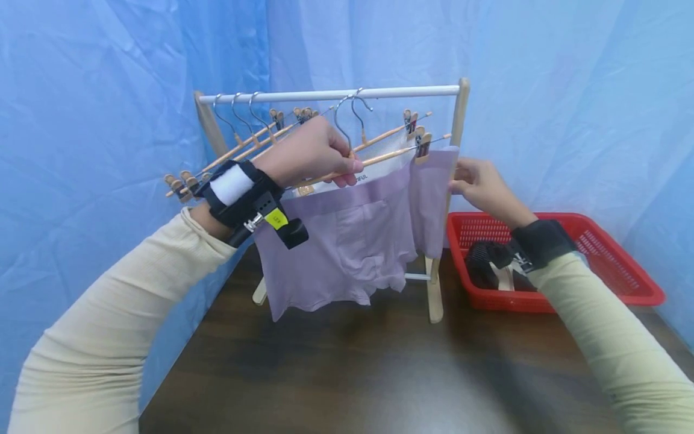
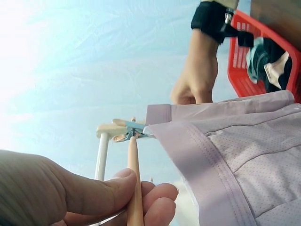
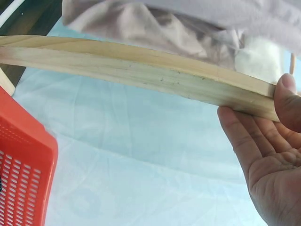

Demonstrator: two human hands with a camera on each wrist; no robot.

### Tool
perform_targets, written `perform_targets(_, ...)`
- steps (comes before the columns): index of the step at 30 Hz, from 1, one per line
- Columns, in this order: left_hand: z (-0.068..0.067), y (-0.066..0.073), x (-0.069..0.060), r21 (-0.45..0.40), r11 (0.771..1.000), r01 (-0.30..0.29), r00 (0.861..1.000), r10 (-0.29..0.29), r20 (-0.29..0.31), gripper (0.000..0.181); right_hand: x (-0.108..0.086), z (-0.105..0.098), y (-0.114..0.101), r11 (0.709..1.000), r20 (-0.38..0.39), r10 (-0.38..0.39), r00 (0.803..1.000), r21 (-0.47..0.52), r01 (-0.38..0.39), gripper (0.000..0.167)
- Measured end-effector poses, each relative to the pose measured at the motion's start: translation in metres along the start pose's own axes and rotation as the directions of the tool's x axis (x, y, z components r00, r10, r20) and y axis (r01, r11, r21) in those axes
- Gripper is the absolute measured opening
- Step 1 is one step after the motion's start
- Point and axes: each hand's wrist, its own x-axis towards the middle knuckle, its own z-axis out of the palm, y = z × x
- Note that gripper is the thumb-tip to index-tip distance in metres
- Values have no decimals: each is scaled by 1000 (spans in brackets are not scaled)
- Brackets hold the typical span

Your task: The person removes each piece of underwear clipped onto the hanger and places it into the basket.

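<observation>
My left hand (image 1: 311,150) pinches the wooden bar of a clip hanger (image 1: 385,158) between thumb and fingers; the left wrist view shows the bar (image 2: 134,188) held upright in that frame. Lilac boxer briefs (image 1: 347,241) hang from this hanger, a clip (image 1: 423,147) at their right corner. Whether its hook (image 1: 343,120) rests on the rail (image 1: 325,95) I cannot tell. My right hand (image 1: 482,187) grips the rack's right wooden post, thumb on one side and fingers on the other, as the right wrist view shows at the post (image 3: 164,77).
Several other clip hangers (image 1: 238,147) hang on the left of the rail. A red basket (image 1: 645,289) with dark items (image 1: 479,265) in it stands right of the rack on the dark wooden table (image 1: 347,367). Blue cloth (image 1: 547,108) hangs behind.
</observation>
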Motion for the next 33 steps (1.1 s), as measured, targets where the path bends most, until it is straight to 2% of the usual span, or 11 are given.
perform_targets(6, 15, -8, -8, -25, 998, -59, 998, 59, 20, 20, 0, -1, 2, 999, -52, -31, 998, -42, 29, 32)
perform_targets(10, 27, -13, -10, -46, 995, -90, 996, 91, 20, 18, -2, -3, 3, 999, -42, -33, 999, -10, 33, 35)
perform_targets(16, 44, -23, -11, -46, 977, -209, 977, 211, 22, 19, -4, -3, 1, 998, -23, -48, 999, 34, 49, 31)
perform_targets(19, 55, -29, -12, -85, 966, -246, 969, 248, 20, 18, -5, -2, -1, 999, -13, -7, 1000, 34, 8, 28)
perform_targets(24, 77, -40, -10, -133, 960, -247, 968, 250, 10, 15, -4, -1, 1, 999, -13, 18, 1000, 49, -17, 25)
perform_targets(29, 99, -48, -8, -109, 958, -266, 964, 265, -22, 12, -3, -2, 2, 999, -30, -16, 999, 32, 17, 21)
perform_targets(33, 115, -52, -5, -90, 951, -297, 954, 292, -63, 13, -2, -6, -1, 1000, -29, -14, 999, 6, 14, 21)
